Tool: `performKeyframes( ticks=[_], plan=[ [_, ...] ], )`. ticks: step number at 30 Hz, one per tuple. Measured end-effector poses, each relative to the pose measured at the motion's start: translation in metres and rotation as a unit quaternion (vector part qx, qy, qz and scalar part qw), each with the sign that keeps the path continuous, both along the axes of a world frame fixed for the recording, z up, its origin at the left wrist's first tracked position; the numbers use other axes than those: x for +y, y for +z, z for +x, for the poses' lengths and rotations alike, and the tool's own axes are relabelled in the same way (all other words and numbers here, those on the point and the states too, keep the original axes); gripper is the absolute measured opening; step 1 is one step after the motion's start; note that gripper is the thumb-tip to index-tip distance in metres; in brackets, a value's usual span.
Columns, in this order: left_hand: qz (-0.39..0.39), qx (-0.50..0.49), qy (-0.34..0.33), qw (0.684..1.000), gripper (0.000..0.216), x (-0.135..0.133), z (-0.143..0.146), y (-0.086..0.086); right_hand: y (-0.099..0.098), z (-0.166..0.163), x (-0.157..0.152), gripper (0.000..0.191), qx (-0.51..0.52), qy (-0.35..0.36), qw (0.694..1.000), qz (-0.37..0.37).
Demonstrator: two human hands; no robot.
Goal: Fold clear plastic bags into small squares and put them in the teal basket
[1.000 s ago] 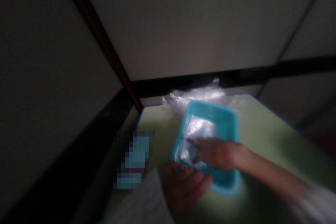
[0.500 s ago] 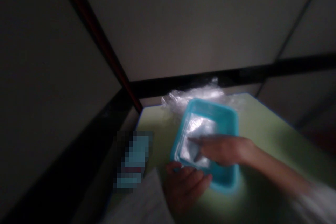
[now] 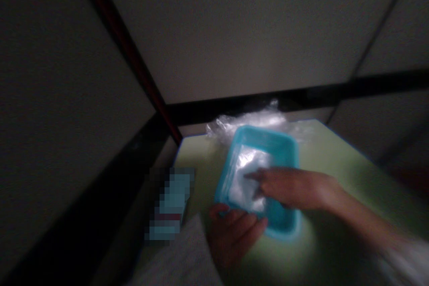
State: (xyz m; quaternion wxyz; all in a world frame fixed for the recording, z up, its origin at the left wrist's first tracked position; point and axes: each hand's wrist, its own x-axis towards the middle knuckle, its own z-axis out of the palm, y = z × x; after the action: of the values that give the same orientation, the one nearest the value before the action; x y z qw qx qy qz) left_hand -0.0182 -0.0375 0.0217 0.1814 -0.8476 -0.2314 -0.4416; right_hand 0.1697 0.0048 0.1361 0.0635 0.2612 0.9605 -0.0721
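Observation:
A light-blue plastic tray [image 3: 292,156] with raised walls sits tilted over the table. Inside it, toward the left side, lies a shiny, clear plastic bag or packet [image 3: 246,161]. My left hand [image 3: 234,234] has its fingers closed over the tray's near-left rim. From the right, my right hand [image 3: 283,186] reaches into the tray, with index finger stretched out and thumb held apart, at the surface of the plastic. Slight blur hides whether the fingertips press on it.
Crumpled clear plastic wrapping [image 3: 248,120] lies behind the tray at the back of the pale green table [image 3: 194,152]. A pixelated blue object [image 3: 172,205] sits at the left edge. Dark-trimmed wall panels [image 3: 254,53] stand behind.
The tray has shifted slightly left and its near edge has come up a little, with my left hand along. My right hand has moved slightly right and up over the plastic.

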Motion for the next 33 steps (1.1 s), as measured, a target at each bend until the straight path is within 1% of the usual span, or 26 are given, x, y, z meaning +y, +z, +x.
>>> performKeyframes(
  ticks=[4, 8, 12, 15, 19, 22, 25, 28, 33],
  plan=[
    [0.009, 0.010, -0.006, 1.000, 0.023, 0.001, 0.000, 0.001, -0.005, 0.003, 0.000, 0.034, 0.013, 0.006, 1.000, 0.000],
    [0.001, 0.006, -0.001, 1.000, 0.026, 0.000, -0.001, 0.005, -0.015, 0.001, 0.002, 0.030, 0.007, -0.003, 1.000, 0.004],
    [0.013, 0.020, -0.011, 1.000, 0.028, -0.001, -0.002, 0.006, -0.024, -0.004, 0.003, 0.025, -0.024, -0.018, 0.999, 0.020],
    [0.010, 0.018, 0.001, 1.000, 0.028, -0.001, -0.003, 0.004, -0.027, -0.008, 0.003, 0.024, -0.031, -0.004, 0.999, 0.029],
    [0.018, 0.021, 0.001, 1.000, 0.026, -0.001, -0.002, 0.003, -0.026, -0.008, 0.004, 0.024, -0.046, -0.005, 0.998, 0.031],
    [0.011, 0.013, -0.016, 1.000, 0.030, -0.001, -0.001, 0.004, -0.021, -0.005, 0.002, 0.024, -0.030, -0.013, 0.998, 0.047],
    [-0.003, -0.001, -0.016, 1.000, 0.030, -0.002, 0.000, 0.004, -0.018, -0.001, -0.001, 0.024, -0.016, -0.032, 0.997, 0.068],
    [-0.008, -0.006, -0.007, 1.000, 0.025, -0.001, 0.000, 0.001, -0.016, 0.001, -0.003, 0.022, -0.035, -0.048, 0.995, 0.084],
    [-0.005, 0.006, -0.008, 1.000, 0.024, 0.002, -0.002, -0.002, -0.011, 0.000, -0.005, 0.021, -0.052, -0.064, 0.993, 0.088]
  ],
)
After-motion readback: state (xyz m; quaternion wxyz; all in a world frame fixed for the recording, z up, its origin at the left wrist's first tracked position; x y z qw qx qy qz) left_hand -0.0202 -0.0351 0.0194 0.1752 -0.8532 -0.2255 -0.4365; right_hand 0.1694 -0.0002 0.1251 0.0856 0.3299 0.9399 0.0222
